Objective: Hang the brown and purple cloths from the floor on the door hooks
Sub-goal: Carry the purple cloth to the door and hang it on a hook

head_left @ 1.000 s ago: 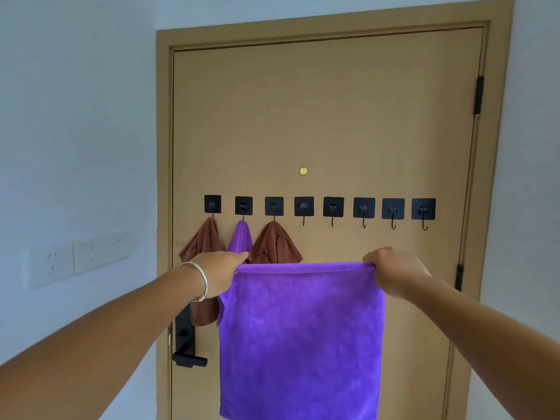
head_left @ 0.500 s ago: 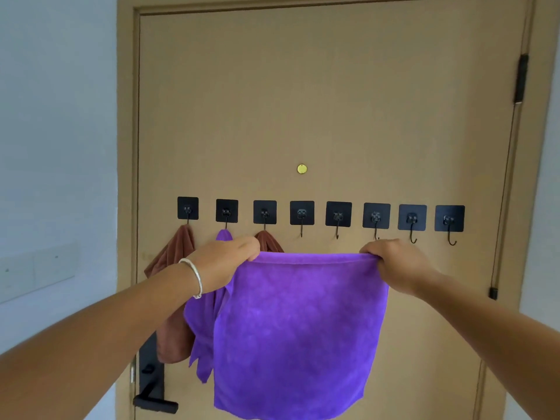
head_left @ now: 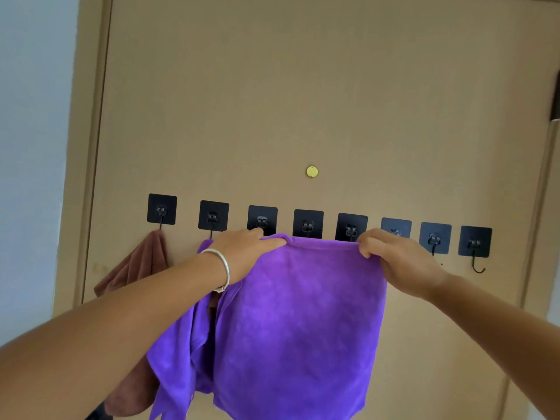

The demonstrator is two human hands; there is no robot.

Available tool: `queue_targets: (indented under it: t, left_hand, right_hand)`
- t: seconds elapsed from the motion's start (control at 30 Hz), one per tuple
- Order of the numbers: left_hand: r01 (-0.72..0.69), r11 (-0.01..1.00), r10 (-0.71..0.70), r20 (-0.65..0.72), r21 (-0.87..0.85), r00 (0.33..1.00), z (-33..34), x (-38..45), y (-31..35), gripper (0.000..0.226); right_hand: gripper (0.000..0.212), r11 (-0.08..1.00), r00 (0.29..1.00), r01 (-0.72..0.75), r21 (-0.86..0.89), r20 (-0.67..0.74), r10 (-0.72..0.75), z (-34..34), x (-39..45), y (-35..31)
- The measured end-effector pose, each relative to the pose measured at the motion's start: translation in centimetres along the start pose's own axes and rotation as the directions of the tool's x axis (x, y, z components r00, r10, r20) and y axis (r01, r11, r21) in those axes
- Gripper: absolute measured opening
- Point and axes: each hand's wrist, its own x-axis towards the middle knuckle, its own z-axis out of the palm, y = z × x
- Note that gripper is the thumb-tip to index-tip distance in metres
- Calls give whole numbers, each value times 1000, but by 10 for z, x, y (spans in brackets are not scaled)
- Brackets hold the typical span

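I hold a purple cloth (head_left: 303,322) spread flat against the tan door (head_left: 303,101), its top edge level with the row of black hooks. My left hand (head_left: 248,253), a silver bangle on its wrist, pinches the cloth's top left corner just below the third hook (head_left: 262,221). My right hand (head_left: 397,259) pinches the top right corner under the sixth hook (head_left: 396,229). The fourth hook (head_left: 308,224) and fifth hook (head_left: 351,227) sit right above the cloth's edge. A brown cloth (head_left: 142,265) hangs from the first hook (head_left: 161,209). Another purple cloth (head_left: 178,359) hangs behind my left arm.
The two rightmost hooks (head_left: 474,247) hang bare. A brass peephole (head_left: 311,171) sits above the row. The door frame (head_left: 88,147) and a pale wall (head_left: 30,147) lie to the left; a black hinge (head_left: 556,98) shows at the right edge.
I have stepped closer to the door. Both hands raised the spread purple cloth until its top edge reached the hooks' level.
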Motion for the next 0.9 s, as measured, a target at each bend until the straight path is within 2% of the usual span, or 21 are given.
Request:
queue_targets:
  t: [0.1, 0.17, 0.27, 0.33, 0.4, 0.5, 0.63, 0.77, 0.9]
  left_hand:
    - [50, 999, -50, 9, 12, 999, 9, 15, -1, 79]
    - [52, 998, -53, 27, 34, 998, 13, 26, 0, 73]
    - [89, 993, -95, 77, 78, 993, 17, 40, 6, 68]
    - [108, 988, -123, 137, 110, 983, 22, 45, 12, 62]
    - [107, 986, -127, 169, 126, 977, 27, 47, 21, 47]
    - [93, 988, -119, 215, 127, 969, 33, 48, 35, 34]
    - [95, 993, -110, 297, 67, 949, 45, 48, 56, 42]
    - [177, 977, -125, 352, -118, 927, 58, 39, 81, 58]
    - [288, 908, -164, 375, -303, 912, 69, 23, 99, 58]
  right_hand:
    - [73, 989, 993, 24, -143, 119, -7, 6, 6, 10]
    - [77, 979, 976, -8, -205, 209, 52, 12, 16, 13]
    - [72, 948, 938, -46, -316, 312, 149, 27, 35, 8]
    - [66, 924, 931, -72, -375, 306, 197, 41, 42, 0]
    - [56, 908, 932, -139, -396, 257, 255, 53, 44, -7]
    - [40, 903, 931, -195, -383, 217, 293, 70, 39, -16]
    - [33, 920, 917, -213, -329, 257, 305, 91, 29, -34]
    - [44, 948, 908, -226, -226, 304, 289, 114, 18, -56]
    - [54, 954, 914, -273, -126, 277, 298, 127, 5, -63]
